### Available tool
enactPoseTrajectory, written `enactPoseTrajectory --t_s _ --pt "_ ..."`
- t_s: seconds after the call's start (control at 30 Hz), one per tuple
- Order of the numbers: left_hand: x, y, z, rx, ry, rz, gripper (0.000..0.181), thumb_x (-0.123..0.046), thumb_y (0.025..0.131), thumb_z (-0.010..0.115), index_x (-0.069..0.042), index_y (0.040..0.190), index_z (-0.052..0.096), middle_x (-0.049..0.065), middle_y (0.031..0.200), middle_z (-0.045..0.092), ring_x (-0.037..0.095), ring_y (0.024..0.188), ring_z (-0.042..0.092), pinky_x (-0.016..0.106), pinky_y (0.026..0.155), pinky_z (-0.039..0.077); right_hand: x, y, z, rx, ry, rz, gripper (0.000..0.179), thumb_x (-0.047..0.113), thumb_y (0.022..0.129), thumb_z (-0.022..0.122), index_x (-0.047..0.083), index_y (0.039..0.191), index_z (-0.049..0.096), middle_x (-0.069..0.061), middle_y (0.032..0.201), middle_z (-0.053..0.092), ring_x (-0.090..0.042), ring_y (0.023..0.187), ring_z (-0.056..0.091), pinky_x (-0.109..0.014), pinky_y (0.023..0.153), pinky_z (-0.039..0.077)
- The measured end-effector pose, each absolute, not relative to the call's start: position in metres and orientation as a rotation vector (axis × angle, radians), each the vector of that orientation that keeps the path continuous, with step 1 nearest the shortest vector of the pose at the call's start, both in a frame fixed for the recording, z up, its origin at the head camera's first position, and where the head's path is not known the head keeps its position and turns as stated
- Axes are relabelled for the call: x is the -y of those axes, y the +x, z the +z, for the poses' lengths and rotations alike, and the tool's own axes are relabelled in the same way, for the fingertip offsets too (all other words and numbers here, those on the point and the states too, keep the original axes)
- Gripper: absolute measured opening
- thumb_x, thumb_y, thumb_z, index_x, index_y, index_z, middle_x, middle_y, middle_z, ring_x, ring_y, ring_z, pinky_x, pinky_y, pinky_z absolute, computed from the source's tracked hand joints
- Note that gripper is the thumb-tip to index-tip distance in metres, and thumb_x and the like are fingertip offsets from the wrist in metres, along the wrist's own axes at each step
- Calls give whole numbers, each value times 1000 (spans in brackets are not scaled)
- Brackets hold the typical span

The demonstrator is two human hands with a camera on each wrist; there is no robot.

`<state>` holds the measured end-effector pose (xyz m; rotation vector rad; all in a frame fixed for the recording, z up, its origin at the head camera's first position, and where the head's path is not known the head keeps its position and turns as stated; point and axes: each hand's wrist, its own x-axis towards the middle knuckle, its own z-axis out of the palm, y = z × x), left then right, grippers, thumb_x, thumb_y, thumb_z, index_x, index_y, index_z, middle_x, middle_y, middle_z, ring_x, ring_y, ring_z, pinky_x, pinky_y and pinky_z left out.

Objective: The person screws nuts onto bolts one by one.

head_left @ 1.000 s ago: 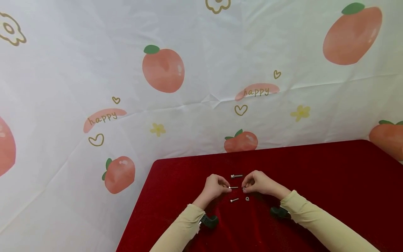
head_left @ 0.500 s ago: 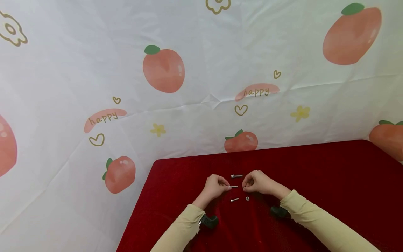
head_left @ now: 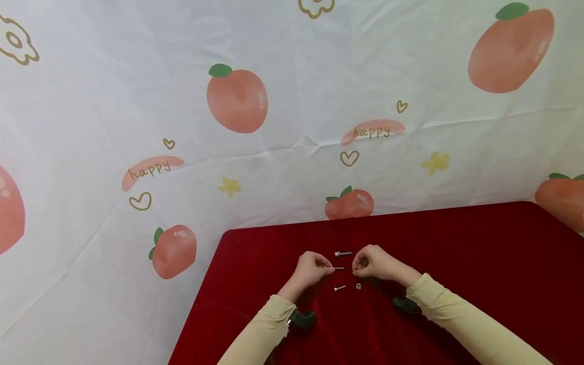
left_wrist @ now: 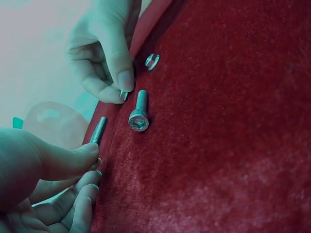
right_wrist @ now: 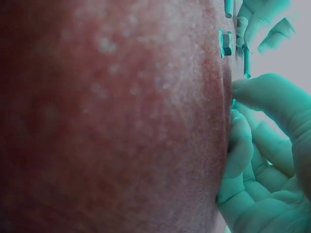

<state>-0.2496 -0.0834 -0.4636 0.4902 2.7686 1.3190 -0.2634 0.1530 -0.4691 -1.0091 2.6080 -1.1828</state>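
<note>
Thumb and fingers of my left hand (head_left: 311,268) pinch a metal bolt (left_wrist: 98,131) by its head end; the threaded shank (head_left: 339,268) points right, towards the other hand. My right hand (head_left: 374,263) pinches a small metal nut (left_wrist: 124,95) between thumb and index finger, mostly covered by the fingertips. A gap separates shank and nut. Nearer the person, a socket-head bolt (head_left: 339,288) lies on the cloth, with a loose nut (head_left: 358,286) to its right. Beyond the hands lies a thicker bolt (head_left: 343,254), which seems to carry a nut near its head.
Dark red velvety cloth covers the table (head_left: 456,253). Behind it hangs a white sheet (head_left: 292,101) printed with fruit and "happy". A dark strap device (head_left: 303,319) sits at the left wrist, another (head_left: 404,304) at the right wrist.
The bolt in my left hand has risen slightly and its head has gone behind the fingertips. The nut in my right hand has turned and is now mostly covered. Other pieces stay put.
</note>
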Motion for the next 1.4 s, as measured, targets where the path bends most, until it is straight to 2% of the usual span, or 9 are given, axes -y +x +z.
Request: enactPoseTrajectory --t_s 0.13,0.23,0.47,0.57,0.7,0.8,0.93,1.17,1.4 --pt "84 -249 -464 -2735 475 1374 6 -11 82 77 -7 79 75 -4 70 65 6 61 55 21 54 48 -159 -265 -470 -2575 -962 -1259 4 14 87 72 11 83 72 7 77 65 -8 68 60 -25 59 54" --pt "84 -247 -463 -2693 453 1436 6 -12 83 76 -7 81 75 -4 72 66 6 63 58 22 57 50 -166 -266 -469 -2520 -869 -1367 10 17 90 69 8 90 72 2 84 67 -12 73 61 -26 63 53" --pt "80 -242 -454 -2626 466 1614 5 -12 84 75 -7 84 75 -2 79 69 8 68 62 22 60 52 -173 -265 -461 -2215 -637 -1741 34 20 94 64 -11 107 63 -14 95 66 -19 78 61 -29 69 55" --pt "75 -240 -448 -2559 477 1710 7 -11 85 74 -5 88 74 2 83 71 15 74 66 23 63 54 -171 -262 -458 -2026 -588 -1883 39 17 95 62 -17 112 56 -16 100 66 -18 85 64 -31 76 57" --pt "69 -230 -435 -2397 480 1892 10 -4 87 70 4 94 71 15 86 71 35 85 68 41 73 58 -167 -257 -457 -1906 -564 -1980 36 14 95 62 -15 115 56 -20 106 65 -17 91 64 -31 80 56" --pt "66 -228 -433 -2323 465 1976 10 -2 88 68 5 95 70 17 85 71 34 83 69 49 77 57 -164 -254 -456 -1893 -552 -2023 32 13 95 62 -11 114 58 -17 105 66 -18 90 65 -32 81 56" --pt "64 -231 -438 -2336 447 1984 10 -7 88 70 1 94 71 12 83 72 23 77 70 47 77 58 -162 -253 -455 -1899 -539 -2055 31 14 94 63 -10 114 59 -11 102 67 -18 90 65 -34 81 56" --pt "62 -229 -438 -2349 427 1981 10 -8 88 70 1 94 71 11 83 72 21 77 70 50 78 56 -160 -251 -454 -1891 -515 -2087 36 13 93 65 -13 115 57 -18 104 66 -18 88 65 -33 80 57" --pt "59 -226 -438 -2317 455 2028 11 -5 89 68 4 96 70 17 84 71 32 81 69 53 79 55 -160 -250 -455 -1898 -581 -2096 34 10 93 64 -14 116 57 -20 104 66 -18 89 66 -33 81 57"
